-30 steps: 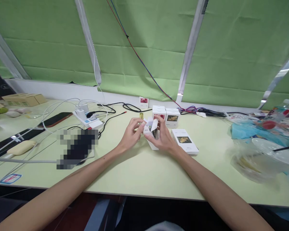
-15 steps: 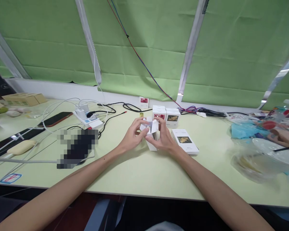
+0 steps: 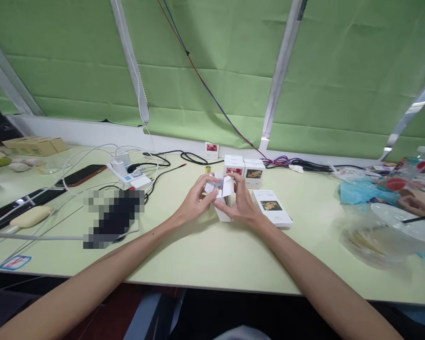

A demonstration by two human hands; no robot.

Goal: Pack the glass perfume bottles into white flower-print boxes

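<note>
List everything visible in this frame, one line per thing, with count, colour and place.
small white cardboard box with open flaps: 1, white, held in both hands at table centre
upright white boxes with picture labels: 2, white, just behind the hands
flat white box with yellow flower picture: 1, white, lying right of the hands
small gold cap: 1, gold, behind the left hand
white power strip with plugged cables: 1, white, left of centre
pale green table: 1, green, foreground
clear plastic bag: 1, clear, right
another person's hand: 1, far right edge
left hand: 1, on the box
right hand: 1, on the box
</note>
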